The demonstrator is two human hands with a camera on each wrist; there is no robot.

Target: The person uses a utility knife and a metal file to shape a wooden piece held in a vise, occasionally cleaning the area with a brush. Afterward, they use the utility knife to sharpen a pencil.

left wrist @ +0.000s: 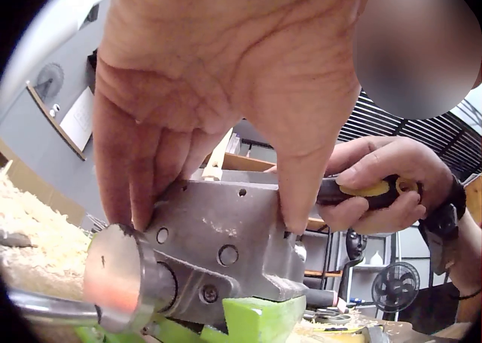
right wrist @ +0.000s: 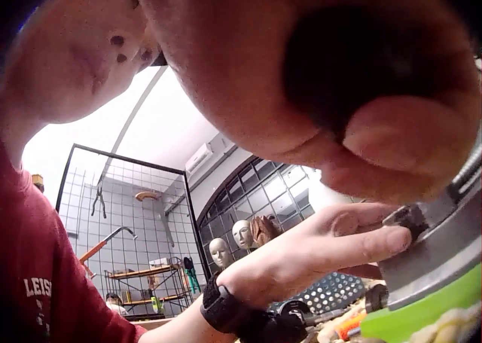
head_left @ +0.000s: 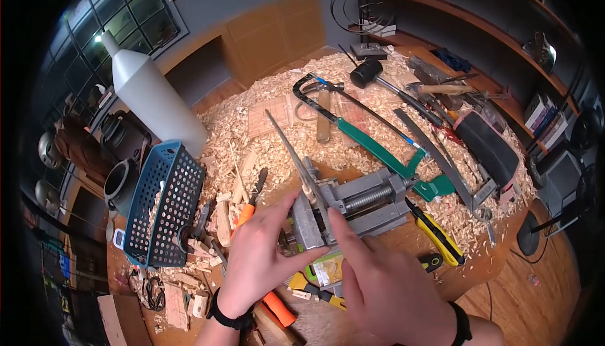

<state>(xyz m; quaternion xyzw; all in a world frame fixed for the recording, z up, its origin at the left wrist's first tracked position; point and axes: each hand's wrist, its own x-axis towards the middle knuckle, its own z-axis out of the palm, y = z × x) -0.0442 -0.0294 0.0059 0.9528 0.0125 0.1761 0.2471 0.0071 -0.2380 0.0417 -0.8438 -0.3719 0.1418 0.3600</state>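
Shavings (head_left: 230,133) around vise (head_left: 378,200) (hacksaw (head_left: 372,146) beyond)

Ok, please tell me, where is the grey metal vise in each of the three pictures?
Head: the vise is slightly right of and below the centre.
Left wrist: the vise is in the lower middle.
Right wrist: the vise is at the lower right, cut off by the edge.
Shared landmark: the bright green part beneath it.

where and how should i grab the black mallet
Probably best to take the mallet by its black grip, from above on the person's right: the slim handle slants toward that side, while the bulky head lies at the far end.
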